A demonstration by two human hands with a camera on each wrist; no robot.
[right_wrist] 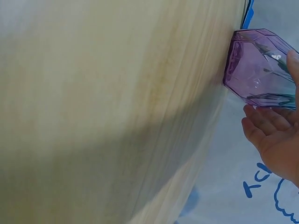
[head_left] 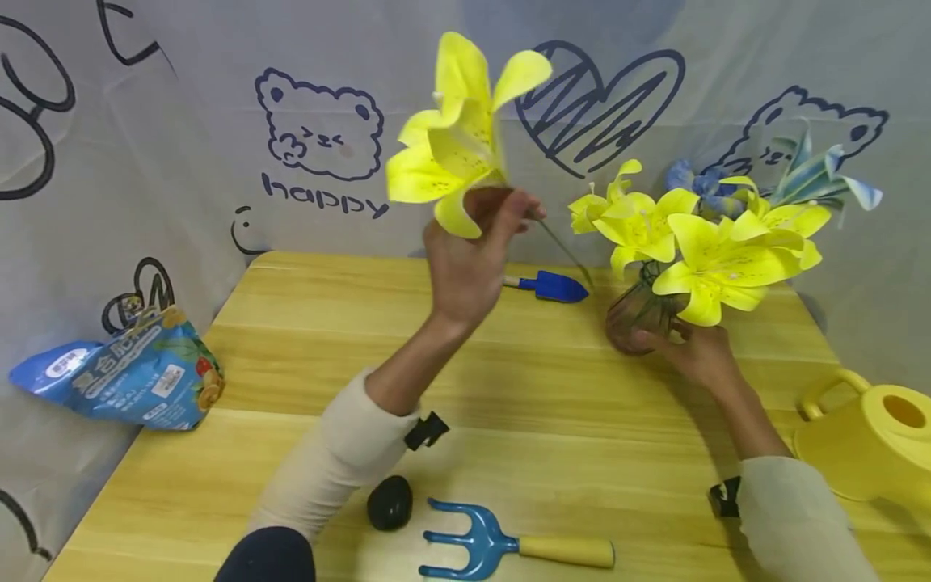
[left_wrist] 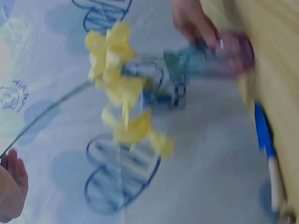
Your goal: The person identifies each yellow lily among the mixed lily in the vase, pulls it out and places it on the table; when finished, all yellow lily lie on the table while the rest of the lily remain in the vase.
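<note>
Raised over the back of the table, my left hand [head_left: 465, 275] pinches the thin green stem of a yellow lily [head_left: 461, 141]. Its bloom stands up above the fingers, and the stem slants down to the right. My right hand [head_left: 701, 356] grips a purple faceted glass vase [head_left: 629, 325] low on its side, thumb on one face and fingers on the other. Several yellow lilies [head_left: 720, 263] fill the vase, along with a blue flower [head_left: 701, 184] and a pale blue-white one [head_left: 822, 178]. The left wrist view is blurred; there the stem runs from the left hand [left_wrist: 13, 186] toward the vase's blooms.
A blue trowel [head_left: 556, 287] lies behind, left of the vase. Near the front are a blue hand fork [head_left: 480, 541] with a wooden handle and a black stone [head_left: 389, 503]. A yellow watering can [head_left: 865, 436] stands at right, a blue printed bag [head_left: 145, 372] at left.
</note>
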